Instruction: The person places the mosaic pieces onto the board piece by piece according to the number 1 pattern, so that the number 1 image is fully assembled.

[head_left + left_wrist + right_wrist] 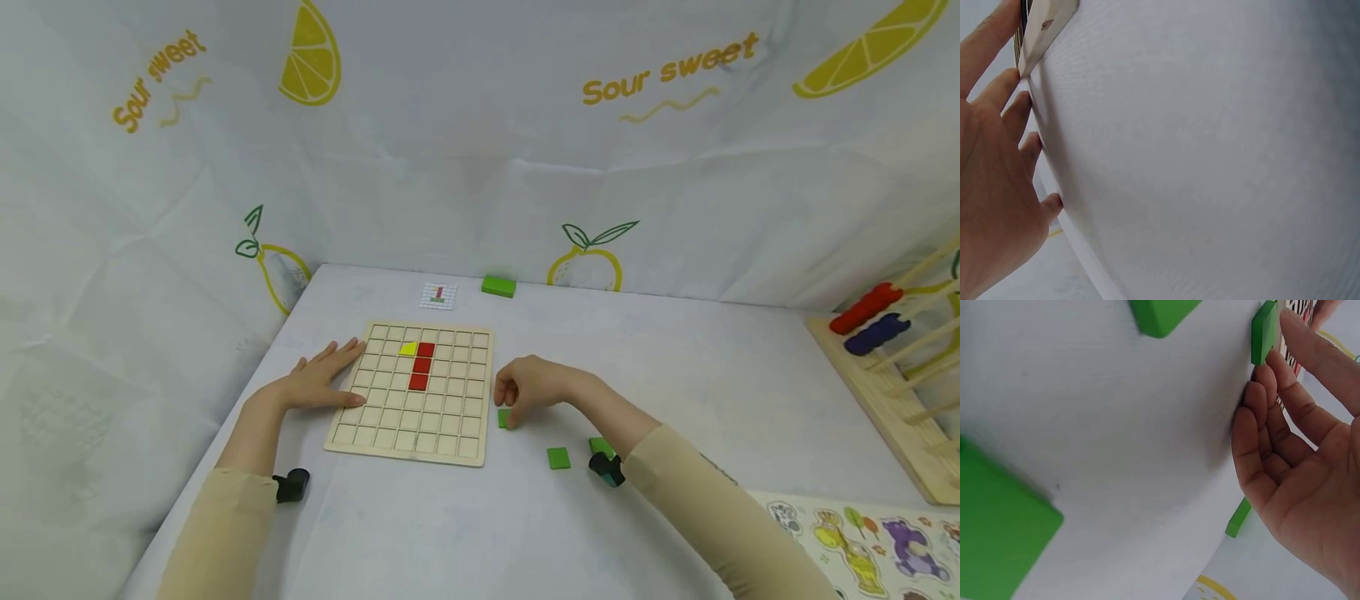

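Observation:
A wooden grid board (408, 423) lies on the white table, with three red tiles (422, 365) in a column and a yellow piece (408, 348) beside the top one. My left hand (318, 382) rests at the board's left edge with fingers spread; the left wrist view shows the fingers (1016, 115) at the board's corner (1047, 25). Just right of the board, my right hand (528, 387) pinches a green tile (1264, 332) between thumb and index finger, the other fingers curled. Two more green tiles lie nearer me, one (558, 457) in plain sight, another (601, 447) partly behind the wrist camera.
At the back stand a small pattern card (438, 296) and a green block or stack (498, 287). A wooden bead frame (885, 375) is at the far right. An animal picture board (862, 542) lies at the front right. A printed white cloth (450, 192) hangs behind the table.

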Available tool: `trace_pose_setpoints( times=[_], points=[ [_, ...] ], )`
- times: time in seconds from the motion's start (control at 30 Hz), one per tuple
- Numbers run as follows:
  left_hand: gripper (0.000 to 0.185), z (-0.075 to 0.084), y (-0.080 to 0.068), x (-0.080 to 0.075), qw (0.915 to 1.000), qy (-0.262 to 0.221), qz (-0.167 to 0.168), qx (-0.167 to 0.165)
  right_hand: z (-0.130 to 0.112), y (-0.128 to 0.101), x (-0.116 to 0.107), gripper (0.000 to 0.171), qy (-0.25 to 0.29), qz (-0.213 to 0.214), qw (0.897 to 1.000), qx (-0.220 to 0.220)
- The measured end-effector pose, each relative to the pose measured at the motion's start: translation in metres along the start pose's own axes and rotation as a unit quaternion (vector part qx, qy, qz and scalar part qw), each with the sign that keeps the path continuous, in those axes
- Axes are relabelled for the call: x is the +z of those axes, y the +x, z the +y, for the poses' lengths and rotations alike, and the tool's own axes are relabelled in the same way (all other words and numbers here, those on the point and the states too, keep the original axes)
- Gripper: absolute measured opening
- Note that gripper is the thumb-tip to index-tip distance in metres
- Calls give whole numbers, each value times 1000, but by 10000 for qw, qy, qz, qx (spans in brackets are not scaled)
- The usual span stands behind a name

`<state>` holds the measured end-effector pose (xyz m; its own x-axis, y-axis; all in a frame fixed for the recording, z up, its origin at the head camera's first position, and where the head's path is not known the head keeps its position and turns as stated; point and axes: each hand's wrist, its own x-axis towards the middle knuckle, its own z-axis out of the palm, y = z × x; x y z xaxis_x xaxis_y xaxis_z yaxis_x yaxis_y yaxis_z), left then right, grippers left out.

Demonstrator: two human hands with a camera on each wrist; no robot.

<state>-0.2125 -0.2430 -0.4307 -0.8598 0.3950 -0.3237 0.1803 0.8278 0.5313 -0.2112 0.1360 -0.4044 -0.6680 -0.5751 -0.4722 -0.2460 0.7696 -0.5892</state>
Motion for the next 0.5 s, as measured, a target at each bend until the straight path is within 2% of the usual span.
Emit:
trace_pose_setpoints(
  times=[0.27, 0.5],
  points=[
    [100, -1, 1, 1, 9999, 151, -53, -29, 2, -1, 1, 31, 25, 3, 9999, -104],
    [101, 0, 1, 0, 9999, 100, -69, -43, 5, 0, 4, 30, 28, 108, 9997, -206]
  ],
)
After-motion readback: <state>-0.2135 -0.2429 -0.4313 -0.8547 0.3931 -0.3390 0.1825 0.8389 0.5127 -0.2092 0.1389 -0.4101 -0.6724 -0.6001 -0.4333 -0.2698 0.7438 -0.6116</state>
